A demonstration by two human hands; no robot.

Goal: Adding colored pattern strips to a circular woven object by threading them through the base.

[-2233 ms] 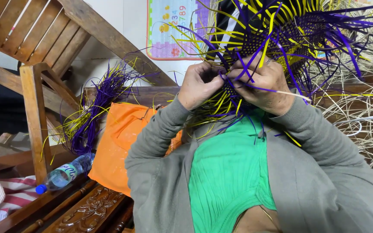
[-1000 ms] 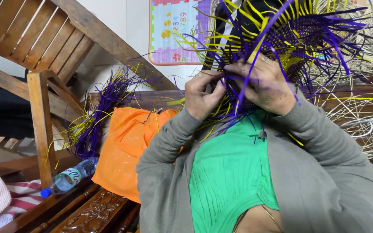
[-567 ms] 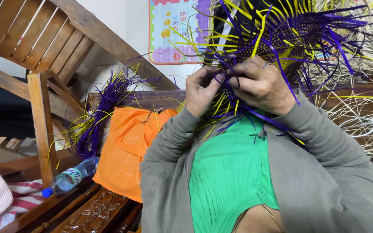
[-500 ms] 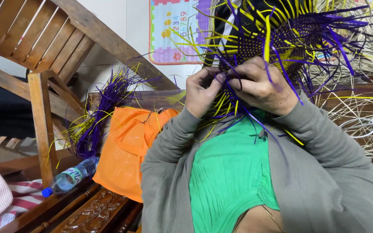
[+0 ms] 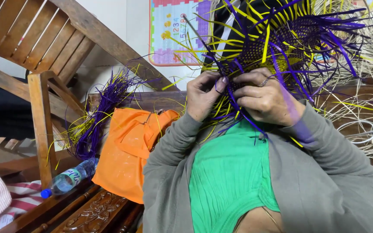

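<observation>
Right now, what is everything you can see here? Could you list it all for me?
woven piece: one, purple and yellow strips, top middle, held up in both hands
strip bundle: one, purple and yellow, left of the bag
bag: one, orange, centre left on the bench
bottle: one, clear with blue cap, lying lower left
chair: one, brown slatted wood, left
bench: one, dark carved wood, bottom left
poster: one, pink-edged, on the wall
pale reeds: many, cream, right side
left hand: pinching a purple strip
right hand: gripping the weave, ring on one finger
</observation>
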